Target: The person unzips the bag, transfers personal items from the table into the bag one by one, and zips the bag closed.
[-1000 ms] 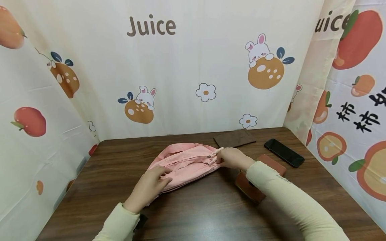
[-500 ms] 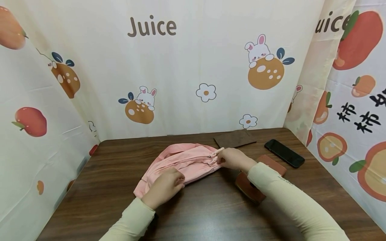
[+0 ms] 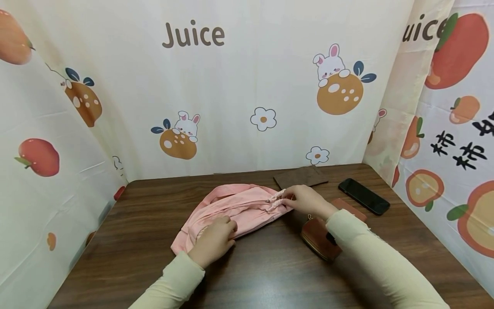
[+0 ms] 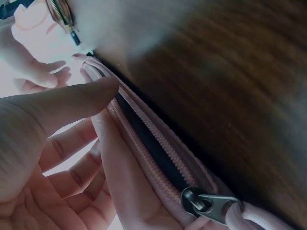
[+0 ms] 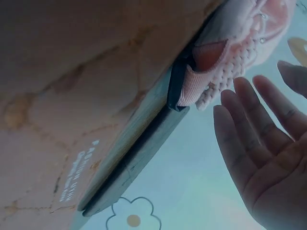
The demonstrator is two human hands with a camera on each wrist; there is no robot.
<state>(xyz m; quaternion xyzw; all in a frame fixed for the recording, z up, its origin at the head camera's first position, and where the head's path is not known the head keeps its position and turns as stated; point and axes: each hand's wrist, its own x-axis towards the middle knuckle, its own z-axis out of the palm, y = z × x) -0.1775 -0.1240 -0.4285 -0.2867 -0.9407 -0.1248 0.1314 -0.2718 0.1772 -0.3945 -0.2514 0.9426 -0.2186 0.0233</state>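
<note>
A pink fabric bag (image 3: pixel 239 210) with a strap lies on the wooden table. My left hand (image 3: pixel 216 240) grips its near edge. In the left wrist view the thumb (image 4: pixel 103 93) lies on the zipper edge, with the other fingers behind the fabric. That zipper (image 4: pixel 153 148) is parted along a dark gap, its metal pull (image 4: pixel 216 206) at the near end. My right hand (image 3: pixel 306 199) is at the bag's right end, beside the braided cord (image 3: pixel 277 201). Its fingers (image 5: pixel 244 124) look extended and apart from the cord in the right wrist view.
Under the right forearm lie a brown zipped pouch (image 3: pixel 318 238) and a flat reddish-brown item (image 3: pixel 349 209). A black phone (image 3: pixel 364 196) is farther right. At the back is a flat dark brown item (image 3: pixel 299 177). Printed curtains (image 3: pixel 231 86) surround the table.
My left hand has moved right along the bag's near edge and holds it there. The right hand has loosened its hold on the bag's right end and straightened its fingers.
</note>
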